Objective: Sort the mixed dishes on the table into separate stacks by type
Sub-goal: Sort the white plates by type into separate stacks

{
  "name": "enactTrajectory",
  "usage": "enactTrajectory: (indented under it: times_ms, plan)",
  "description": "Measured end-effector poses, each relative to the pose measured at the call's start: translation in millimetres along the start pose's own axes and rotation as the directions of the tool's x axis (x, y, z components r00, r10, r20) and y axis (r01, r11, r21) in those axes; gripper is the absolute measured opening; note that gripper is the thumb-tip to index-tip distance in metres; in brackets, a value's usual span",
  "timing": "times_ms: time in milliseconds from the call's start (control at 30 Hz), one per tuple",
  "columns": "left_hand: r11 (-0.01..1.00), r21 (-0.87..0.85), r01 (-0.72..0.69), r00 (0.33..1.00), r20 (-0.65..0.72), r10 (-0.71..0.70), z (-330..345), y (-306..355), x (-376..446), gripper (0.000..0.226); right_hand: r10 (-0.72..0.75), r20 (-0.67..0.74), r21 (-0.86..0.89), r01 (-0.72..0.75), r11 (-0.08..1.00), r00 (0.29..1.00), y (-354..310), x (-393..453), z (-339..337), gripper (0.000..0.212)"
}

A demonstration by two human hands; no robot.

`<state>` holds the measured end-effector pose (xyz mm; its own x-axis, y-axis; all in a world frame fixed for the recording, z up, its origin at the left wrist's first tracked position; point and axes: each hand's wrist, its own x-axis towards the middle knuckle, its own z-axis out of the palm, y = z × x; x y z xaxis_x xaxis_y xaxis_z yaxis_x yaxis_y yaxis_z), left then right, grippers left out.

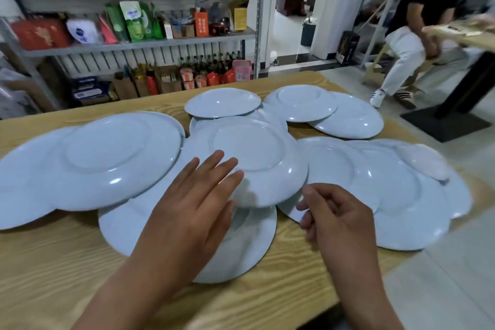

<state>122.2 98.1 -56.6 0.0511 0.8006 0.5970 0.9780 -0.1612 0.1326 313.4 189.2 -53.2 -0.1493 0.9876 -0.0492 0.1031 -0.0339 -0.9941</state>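
Starting the sort, by the look of it: white dishes lying overturned and overlapping across the bench, nothing stacked yet. Far left, large plate overhanging its neighbours. Left hand reaching flat over the middle plate, grip released, fingers straight. Right hand hovering loosely curled, grasping nothing, near the right plate cluster. Small plates lying far. Probably needing a rim lift next. Right cluster nearing the bench edge; open wood lying near.
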Motion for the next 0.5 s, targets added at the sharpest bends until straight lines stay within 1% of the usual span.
enactTrajectory:
  times_ms: [67,133,167,267,367,433,500]
  plan:
    - [1.000,0.013,-0.002,1.000,-0.002,0.002,2.9,-0.9,-1.3,0.037,0.167,0.058,0.047,-0.169,0.984,0.984,2.5,-1.7,-1.8,0.025]
    - [1.000,0.013,-0.008,1.000,-0.007,0.008,4.8,0.3,-2.5,0.036,0.305,0.169,0.085,-0.322,0.943,0.937,0.8,-2.3,2.2,0.033]
    - [1.000,0.011,-0.011,1.000,-0.011,0.011,5.4,0.9,-3.1,0.035,0.344,0.212,0.122,-0.374,0.919,0.915,0.5,-1.9,5.1,0.034]
    - [1.000,0.008,-0.013,0.999,-0.030,0.013,8.8,2.0,-3.7,0.035,0.369,0.280,0.276,-0.443,0.853,0.886,-0.5,-1.2,12.9,0.030]
    - [1.000,0.000,-0.014,1.000,-0.019,0.014,13.9,2.0,-5.7,0.035,0.359,0.355,0.487,-0.498,0.717,0.863,0.1,-2.1,16.1,0.020]
    - [1.000,-0.018,0.004,1.000,-0.011,-0.004,13.9,1.6,-6.0,0.035,0.353,0.380,0.550,-0.515,0.657,0.855,-0.6,-2.9,18.0,0.015]
    - [0.999,-0.041,0.034,0.999,-0.016,-0.035,11.5,1.8,-5.3,0.035,0.351,0.409,0.559,-0.535,0.634,0.843,-1.5,-3.1,21.0,0.015]
